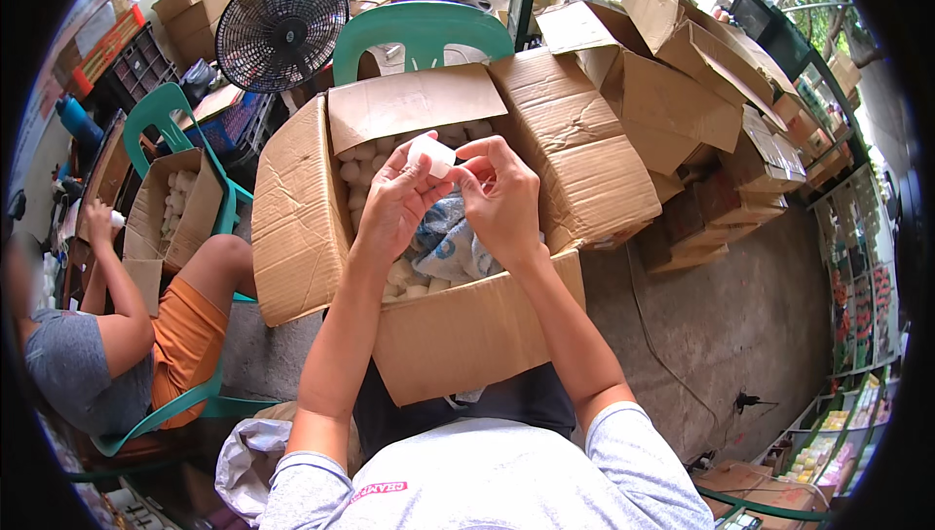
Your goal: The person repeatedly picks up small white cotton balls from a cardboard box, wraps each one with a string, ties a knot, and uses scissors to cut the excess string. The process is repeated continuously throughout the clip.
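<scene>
Above an open cardboard box (467,325), my left hand (398,197) holds a small white cylindrical piece (432,156), perhaps a candle. My right hand (500,205) is close beside the piece, thumb and forefinger pinched together near its right edge; whether anything thin lies between those fingertips cannot be told. Many similar whitish pieces (358,172) fill the box. On them, below my hands, lies a crumpled blue and white patterned cloth (456,238), partly hidden by my right hand.
At left a seated co-worker (88,354) holds a small white piece by a smaller box (139,238) of similar pieces. A black fan (283,29) and green plastic chair (424,22) stand beyond my box. Cardboard boxes (672,106) are piled right; a cable (650,340) crosses the floor.
</scene>
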Demonstrator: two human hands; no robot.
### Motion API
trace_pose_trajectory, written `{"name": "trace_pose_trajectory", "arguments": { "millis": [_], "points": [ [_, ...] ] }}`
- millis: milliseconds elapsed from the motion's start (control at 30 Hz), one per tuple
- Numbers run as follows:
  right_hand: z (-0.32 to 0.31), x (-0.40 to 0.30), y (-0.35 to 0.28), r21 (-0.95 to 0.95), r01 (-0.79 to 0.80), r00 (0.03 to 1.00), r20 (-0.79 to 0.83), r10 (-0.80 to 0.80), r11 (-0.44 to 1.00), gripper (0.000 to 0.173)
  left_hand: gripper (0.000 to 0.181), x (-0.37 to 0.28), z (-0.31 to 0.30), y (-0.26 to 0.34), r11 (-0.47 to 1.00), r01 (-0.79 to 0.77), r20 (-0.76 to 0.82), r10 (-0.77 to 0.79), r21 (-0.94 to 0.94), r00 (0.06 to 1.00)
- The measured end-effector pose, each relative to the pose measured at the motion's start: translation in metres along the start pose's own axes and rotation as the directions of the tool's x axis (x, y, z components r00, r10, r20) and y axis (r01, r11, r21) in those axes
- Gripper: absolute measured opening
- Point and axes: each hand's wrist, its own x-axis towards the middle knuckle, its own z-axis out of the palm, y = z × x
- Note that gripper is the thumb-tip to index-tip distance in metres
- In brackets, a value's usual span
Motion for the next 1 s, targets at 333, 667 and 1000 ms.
{"name": "trace_pose_trajectory", "arguments": {
  "millis": [333, 667, 1000],
  "points": [
    [0.001, -0.002, 0.001, 0.052, -0.025, 0.999, 0.033, 0.023, 0.998, 0.044, 0.05, -0.008, 0.01, 0.009, 0.994, 0.054, -0.054, -0.059, -0.093, 0.997],
    [-0.066, 0.008, 0.008, 0.197, -0.162, 0.877, 0.478, 0.049, 0.967, 0.036, 0.023, -0.016, -0.025, 0.067, 0.868, -0.434, -0.416, 0.311, -0.243, 0.855],
    [-0.077, -0.006, -0.016, 0.067, 0.242, 0.943, 0.22, -0.251, 0.968, 0.046, 0.029, -0.04, 0.064, -0.008, 0.995, -0.018, -0.068, 0.025, 0.101, 0.997]
  ]
}}
